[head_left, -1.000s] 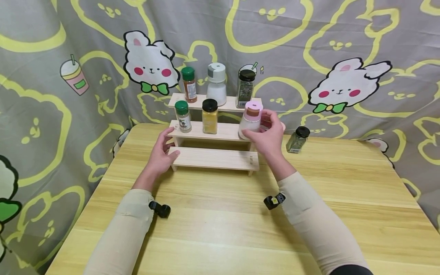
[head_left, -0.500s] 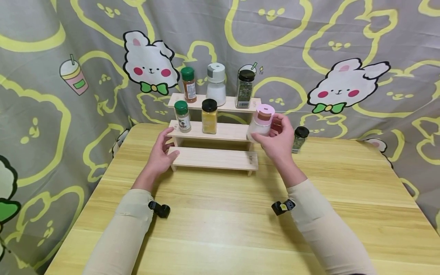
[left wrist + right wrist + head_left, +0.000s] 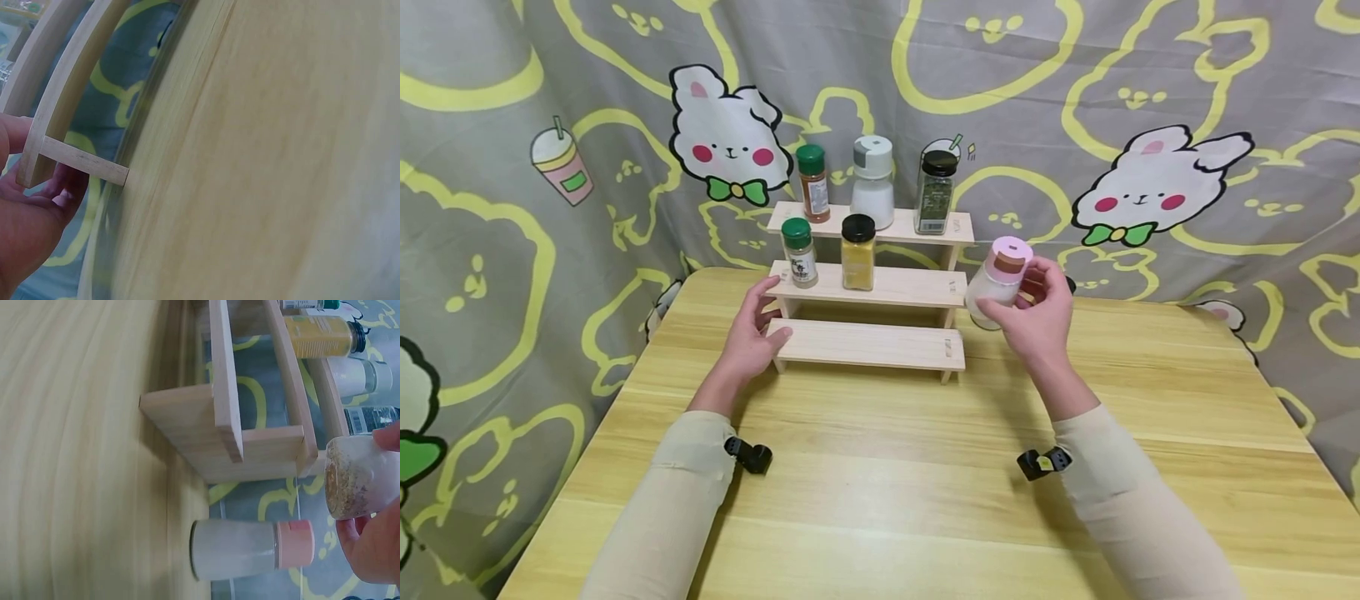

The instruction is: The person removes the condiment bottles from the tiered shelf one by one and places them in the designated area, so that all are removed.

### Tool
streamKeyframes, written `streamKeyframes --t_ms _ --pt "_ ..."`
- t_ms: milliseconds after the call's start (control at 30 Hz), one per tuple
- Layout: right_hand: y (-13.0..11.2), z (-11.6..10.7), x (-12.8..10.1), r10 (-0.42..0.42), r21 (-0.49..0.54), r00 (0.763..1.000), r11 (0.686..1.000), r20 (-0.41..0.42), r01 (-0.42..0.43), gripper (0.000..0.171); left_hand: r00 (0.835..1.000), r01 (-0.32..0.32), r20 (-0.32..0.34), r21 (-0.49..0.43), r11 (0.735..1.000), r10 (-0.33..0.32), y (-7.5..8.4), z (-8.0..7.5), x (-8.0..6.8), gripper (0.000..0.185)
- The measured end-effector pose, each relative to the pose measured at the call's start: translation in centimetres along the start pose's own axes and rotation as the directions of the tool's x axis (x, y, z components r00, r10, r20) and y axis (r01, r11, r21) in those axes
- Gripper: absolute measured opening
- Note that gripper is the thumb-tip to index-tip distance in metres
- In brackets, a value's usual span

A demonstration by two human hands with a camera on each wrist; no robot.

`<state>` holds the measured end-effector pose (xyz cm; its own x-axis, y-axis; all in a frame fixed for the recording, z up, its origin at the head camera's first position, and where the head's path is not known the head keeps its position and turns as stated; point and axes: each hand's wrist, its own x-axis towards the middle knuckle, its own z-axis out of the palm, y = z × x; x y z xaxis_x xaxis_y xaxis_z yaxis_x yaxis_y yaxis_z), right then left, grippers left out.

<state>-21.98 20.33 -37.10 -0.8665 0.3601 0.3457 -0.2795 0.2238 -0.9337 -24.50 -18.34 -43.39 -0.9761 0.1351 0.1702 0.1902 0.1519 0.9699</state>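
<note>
the right hand has its grip wrapped around a pink-capped shaker, fingers curled round its clear body, holding it tilted in the air right of centre in the head view, just off the right end of the stepped wooden rack and above the table. in the right wrist view the shaker's base, with grainy contents, shows at the right edge between the fingertips, and a second pink-capped jar stands on the table just beside the rack's end. the left hand rests against the left end of the rack, its grip relaxed, thumb at the lowest step and fingers reaching to the middle one; the left wrist view shows the fingers touching the rack's side piece. on the middle step stand a green-capped jar and a yellow jar with black cap; on the top step, upper centre, a green-capped red jar, a white shaker and a dark herb jar.
</note>
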Motion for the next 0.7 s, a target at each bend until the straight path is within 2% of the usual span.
streamKeyframes --t_ms 133,200,700 --pt "0.2 -0.9 -0.1 0.019 -0.039 1.000 0.999 -0.012 -0.019 0.065 1.000 0.013 0.010 0.007 1.000 -0.013 1.6 0.2 -0.4 0.075" --pt "0.3 -1.4 -0.1 0.029 -0.057 0.999 0.998 -0.016 -0.030 0.066 1.000 0.016 0.009 0.010 1.000 -0.016 1.8 0.2 -0.4 0.075" --pt "1.9 -4.7 -0.4 0.075 -0.102 0.996 0.991 -0.053 -0.080 0.068 1.000 0.016 0.009 -0.001 1.000 -0.016 1.5 0.1 -0.5 0.076"
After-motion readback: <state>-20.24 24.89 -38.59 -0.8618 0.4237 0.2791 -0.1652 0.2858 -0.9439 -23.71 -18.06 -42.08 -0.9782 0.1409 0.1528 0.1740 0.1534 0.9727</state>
